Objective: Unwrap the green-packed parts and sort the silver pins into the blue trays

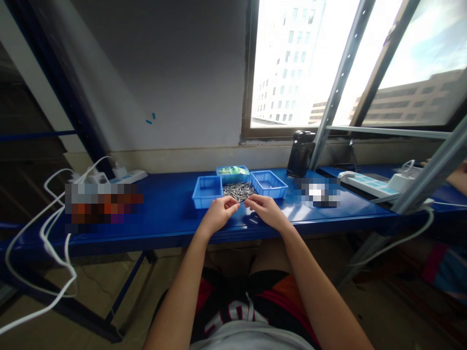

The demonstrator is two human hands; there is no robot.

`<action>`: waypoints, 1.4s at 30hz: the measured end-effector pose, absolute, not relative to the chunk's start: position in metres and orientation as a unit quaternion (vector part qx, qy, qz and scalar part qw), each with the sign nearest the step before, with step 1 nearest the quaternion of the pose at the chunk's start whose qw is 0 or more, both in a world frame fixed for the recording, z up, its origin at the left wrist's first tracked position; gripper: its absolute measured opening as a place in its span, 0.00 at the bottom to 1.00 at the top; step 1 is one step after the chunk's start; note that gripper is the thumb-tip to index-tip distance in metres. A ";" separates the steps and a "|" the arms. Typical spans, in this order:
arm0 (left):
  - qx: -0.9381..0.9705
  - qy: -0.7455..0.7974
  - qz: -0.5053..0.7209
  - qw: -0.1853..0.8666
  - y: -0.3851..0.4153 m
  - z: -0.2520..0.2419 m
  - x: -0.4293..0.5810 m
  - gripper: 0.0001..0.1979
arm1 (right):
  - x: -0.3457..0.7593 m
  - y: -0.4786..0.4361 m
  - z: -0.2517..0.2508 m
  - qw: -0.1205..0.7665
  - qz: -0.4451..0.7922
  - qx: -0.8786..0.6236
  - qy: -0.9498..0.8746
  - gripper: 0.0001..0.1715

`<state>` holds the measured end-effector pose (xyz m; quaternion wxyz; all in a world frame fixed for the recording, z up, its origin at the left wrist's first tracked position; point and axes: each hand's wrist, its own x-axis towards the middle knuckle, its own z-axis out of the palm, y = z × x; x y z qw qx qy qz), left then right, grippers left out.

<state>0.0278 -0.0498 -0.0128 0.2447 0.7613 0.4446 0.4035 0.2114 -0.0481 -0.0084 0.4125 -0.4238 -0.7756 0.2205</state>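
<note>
A heap of small, thin silvery metal pieces [239,188], perhaps screws or rivets, lies on the blue table [164,214] in front of me. My left hand [220,212] is at its near left edge, thumb and fingers pinched together. Close by on the right, my right hand [265,209] also has its fingertips pressed together, a small gap from the left ones. Anything in either pinch is too small to make out. Blue plastic bins stand around the heap: a left bin [204,199], a right bin [276,193] and a back bin [220,171] holding a green-and-clear plastic packet [233,170].
A black bottle [301,154] stands at the back right, beside a metal post [333,82]. Power strips [368,184] and white cables [45,233] lie at both sides. Blurred-out items sit left and right. Another person's arm [458,179] shows at far right.
</note>
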 end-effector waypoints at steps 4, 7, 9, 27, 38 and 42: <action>0.758 0.442 0.409 0.251 -0.052 -0.012 0.028 0.13 | 0.211 -0.048 -0.008 0.410 0.236 -0.414 -0.778 0.15; 0.753 0.432 0.423 0.258 -0.053 -0.010 0.029 0.13 | 0.211 -0.048 -0.008 0.393 0.243 -0.403 -0.790 0.16; 0.750 0.428 0.431 0.260 -0.053 -0.010 0.029 0.14 | 0.210 -0.048 -0.009 0.375 0.239 -0.401 -0.801 0.17; 0.750 0.423 0.441 0.252 -0.053 -0.011 0.028 0.09 | 0.208 -0.045 -0.011 0.365 0.268 -0.392 -0.801 0.18; 0.768 0.436 0.400 0.245 -0.052 -0.008 0.029 0.12 | 0.208 -0.047 -0.011 0.378 0.267 -0.401 -0.790 0.14; 0.768 0.441 0.396 0.241 -0.051 -0.009 0.028 0.12 | 0.209 -0.047 -0.012 0.380 0.267 -0.401 -0.790 0.14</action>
